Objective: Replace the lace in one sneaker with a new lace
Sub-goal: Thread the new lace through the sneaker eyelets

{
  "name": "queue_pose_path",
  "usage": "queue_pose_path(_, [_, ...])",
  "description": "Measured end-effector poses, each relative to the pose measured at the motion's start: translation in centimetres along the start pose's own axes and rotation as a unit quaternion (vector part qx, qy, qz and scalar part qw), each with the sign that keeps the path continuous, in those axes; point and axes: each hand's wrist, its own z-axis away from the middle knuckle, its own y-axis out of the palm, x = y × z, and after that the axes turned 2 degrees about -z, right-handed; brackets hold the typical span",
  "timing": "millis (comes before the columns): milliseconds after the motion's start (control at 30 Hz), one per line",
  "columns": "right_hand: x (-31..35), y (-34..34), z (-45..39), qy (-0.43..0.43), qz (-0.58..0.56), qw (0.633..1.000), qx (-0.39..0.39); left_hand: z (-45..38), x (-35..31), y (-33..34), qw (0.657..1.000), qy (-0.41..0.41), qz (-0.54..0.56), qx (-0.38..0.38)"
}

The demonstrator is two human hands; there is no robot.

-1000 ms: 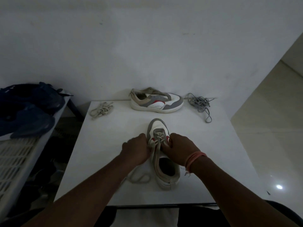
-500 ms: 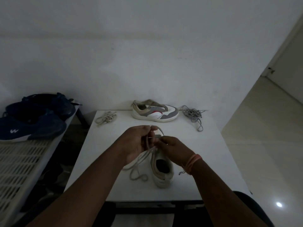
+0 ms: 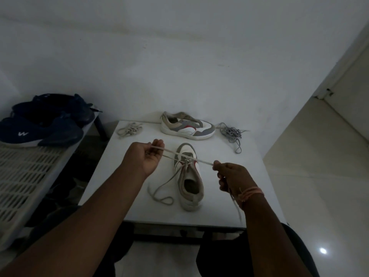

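A white, grey and beige sneaker [image 3: 189,182] stands on the white table [image 3: 235,186], toe pointing away from me. A beige lace [image 3: 169,152] is knotted over its tongue. My left hand [image 3: 146,156] pinches a loop of that lace to the left of the shoe. To the right of the shoe, my right hand [image 3: 229,174] grips the lace's other side, and a tail hangs down past the wrist. Both stretches are pulled taut across the shoe. Another loose end lies curled on the table left of the heel.
A second matching sneaker [image 3: 187,125] lies at the table's far edge, with no lace in it. A beige lace bundle [image 3: 129,129] sits at the far left and a grey lace tangle [image 3: 231,133] at the far right. Dark blue shoes [image 3: 46,122] rest on a white rack to the left.
My hands were together over the tongue. They have drawn apart sideways, pulling the lace taut over the shoe. The camera has tilted up a little.
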Motion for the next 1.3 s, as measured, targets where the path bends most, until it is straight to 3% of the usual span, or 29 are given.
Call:
queue_pose_path(100, [-0.2,-0.3,-1.1,0.025,0.055,0.997,-0.047,-0.7,-0.2,0.2,0.999,0.024,-0.015,-0.026])
queue_pose_path(233, [0.4,-0.3,-2.1,0.004,0.123,0.992,-0.007,-2.6,-1.1,0.4,0.997,0.042,-0.018,-0.055])
queue_pose_path(300, [1.0,0.3,-2.3,-0.046,0.118,0.992,0.002,-3.1,-1.1,0.6,0.985,0.031,-0.155,-0.073])
queue_pose_path(333, [1.2,0.8,-2.5,-0.077,0.117,0.990,0.007,-2.9,-0.6,0.6,0.961,0.022,-0.264,-0.078])
queue_pose_path(400, [1.5,1.9,-2.8,-0.129,0.122,0.984,0.028,-1.7,1.2,1.0,0.872,0.050,-0.483,-0.062])
queue_pose_path(433, [1.5,2.6,-3.0,-0.144,0.127,0.980,0.044,-1.4,2.3,1.1,0.799,0.101,-0.592,-0.031])
queue_pose_path(533, [1.9,4.3,-3.2,-0.166,0.125,0.975,0.081,-1.2,4.4,0.5,0.501,0.263,-0.813,0.137])
queue_pose_path(567, [2.0,4.5,-3.3,-0.168,0.125,0.974,0.085,-1.3,4.6,0.4,0.433,0.292,-0.838,0.159])
queue_pose_path(600, [2.0,4.5,-3.3,-0.167,0.129,0.974,0.086,-1.5,4.6,0.3,0.398,0.312,-0.848,0.159])
queue_pose_path(633, [2.0,4.3,-3.4,-0.164,0.135,0.973,0.088,-1.7,4.4,0.3,0.390,0.332,-0.847,0.145])
queue_pose_path(700, [1.7,3.5,-3.8,-0.156,0.156,0.971,0.091,-2.2,3.9,0.3,0.409,0.359,-0.833,0.099])
queue_pose_path(800, [1.3,2.5,-4.3,-0.149,0.157,0.973,0.078,-2.8,2.4,0.3,0.448,0.335,-0.828,0.036])
queue_pose_path(900, [0.9,2.7,-4.7,-0.128,0.136,0.980,0.063,-3.9,1.3,-0.3,0.461,0.308,-0.833,0.001])
queue_pose_path(1033, [1.0,4.0,-4.9,-0.133,0.151,0.976,0.086,-4.1,3.0,-0.9,0.429,0.300,-0.850,0.058])
queue_pose_path(1133, [1.3,5.0,-4.8,-0.118,0.122,0.980,0.101,-3.8,5.3,-0.8,0.446,0.333,-0.820,0.136])
queue_pose_path(1200, [0.9,5.2,-5.2,-0.106,0.116,0.984,0.082,-3.9,6.2,-1.3,0.450,0.359,-0.807,0.130])
queue_pose_path(1300, [-0.5,4.6,-6.1,-0.167,0.283,0.944,0.010,-4.1,6.5,-2.0,0.478,0.367,-0.795,0.068])
